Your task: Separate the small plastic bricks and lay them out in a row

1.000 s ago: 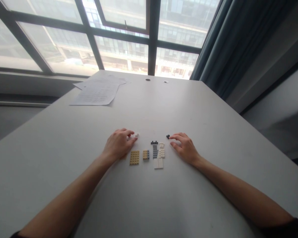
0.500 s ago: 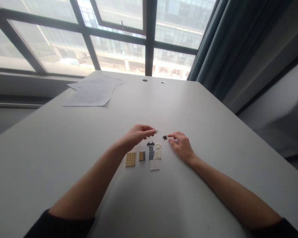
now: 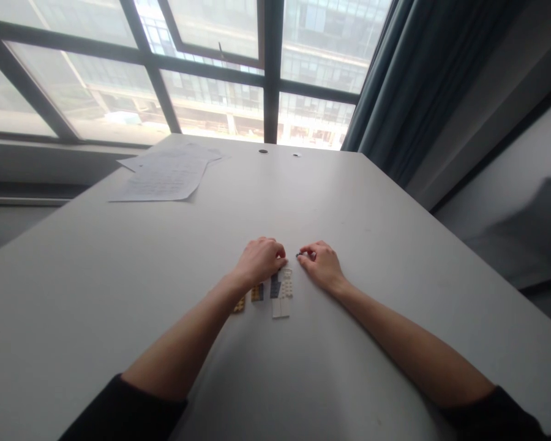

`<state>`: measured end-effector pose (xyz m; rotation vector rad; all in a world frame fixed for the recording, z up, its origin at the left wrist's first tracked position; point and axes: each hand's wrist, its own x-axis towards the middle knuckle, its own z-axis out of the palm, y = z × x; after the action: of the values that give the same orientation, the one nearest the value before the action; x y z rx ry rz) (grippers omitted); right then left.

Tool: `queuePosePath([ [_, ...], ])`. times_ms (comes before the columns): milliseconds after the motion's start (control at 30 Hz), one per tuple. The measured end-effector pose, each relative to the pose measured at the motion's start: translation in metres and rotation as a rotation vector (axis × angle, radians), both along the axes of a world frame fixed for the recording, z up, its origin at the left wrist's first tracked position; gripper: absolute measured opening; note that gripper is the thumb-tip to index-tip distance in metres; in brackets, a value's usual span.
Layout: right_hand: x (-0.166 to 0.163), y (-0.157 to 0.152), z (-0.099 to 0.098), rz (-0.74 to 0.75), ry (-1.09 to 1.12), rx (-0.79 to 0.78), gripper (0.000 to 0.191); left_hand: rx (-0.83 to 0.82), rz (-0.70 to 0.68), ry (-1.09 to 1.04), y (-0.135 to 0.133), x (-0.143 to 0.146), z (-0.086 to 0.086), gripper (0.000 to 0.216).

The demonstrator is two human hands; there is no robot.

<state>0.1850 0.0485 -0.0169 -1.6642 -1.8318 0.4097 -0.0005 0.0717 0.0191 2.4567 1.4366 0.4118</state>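
Note:
My left hand (image 3: 261, 260) is closed, thumb and fingers pinched low over the top of a group of toy building bricks. A small whitish brick piece (image 3: 286, 261) shows at its fingertips. My right hand (image 3: 322, 263) pinches a small black brick (image 3: 299, 254) between thumb and fingers, just right of the group. Below the left fingers lie a dark grey plate (image 3: 275, 288), a white studded plate (image 3: 287, 285) and a smooth white tile (image 3: 281, 308). A tan-and-grey brick (image 3: 257, 293) sits farther left. The left forearm partly covers a tan plate (image 3: 239, 304).
Printed paper sheets (image 3: 160, 180) lie at the far left of the white table (image 3: 371, 367). Two round holes are near its back edge, before a large window (image 3: 211, 98). A dark curtain (image 3: 395, 86) hangs at the right.
My left hand has come down and nearer to the bricks, now covering part of the tan plate and the black piece at the top. My right fingers have closed on the small black brick.

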Motion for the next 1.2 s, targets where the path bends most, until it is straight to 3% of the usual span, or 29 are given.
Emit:
queuePosePath([
  [267,0.005,-0.003,0.002,0.083,0.119,-0.015,0.012,0.069,0.063,-0.040,-0.009,-0.031,0.005,0.028],
  [467,0.017,-0.019,0.009,0.324,0.272,-0.006,0.018,0.223,0.162,-0.183,-0.030,-0.078,0.005,0.028],
  [567,0.023,-0.022,0.013,0.439,0.224,-0.061,0.024,0.243,0.246,-0.234,-0.036,-0.098,0.000,0.025],
  [767,0.022,-0.013,0.017,0.520,0.070,-0.095,0.029,0.254,0.314,-0.281,-0.041,-0.111,-0.005,0.025],
  [867,0.016,-0.011,0.017,0.502,0.040,-0.076,0.027,0.264,0.314,-0.280,-0.044,-0.112,-0.006,0.026],
  [1033,0.016,-0.023,0.018,0.332,0.022,-0.021,0.015,0.277,0.335,-0.259,-0.047,-0.117,-0.007,0.027],
  [1200,0.020,-0.033,0.015,0.371,-0.078,-0.004,0.012,0.319,0.331,-0.231,-0.054,-0.128,-0.009,0.025],
])
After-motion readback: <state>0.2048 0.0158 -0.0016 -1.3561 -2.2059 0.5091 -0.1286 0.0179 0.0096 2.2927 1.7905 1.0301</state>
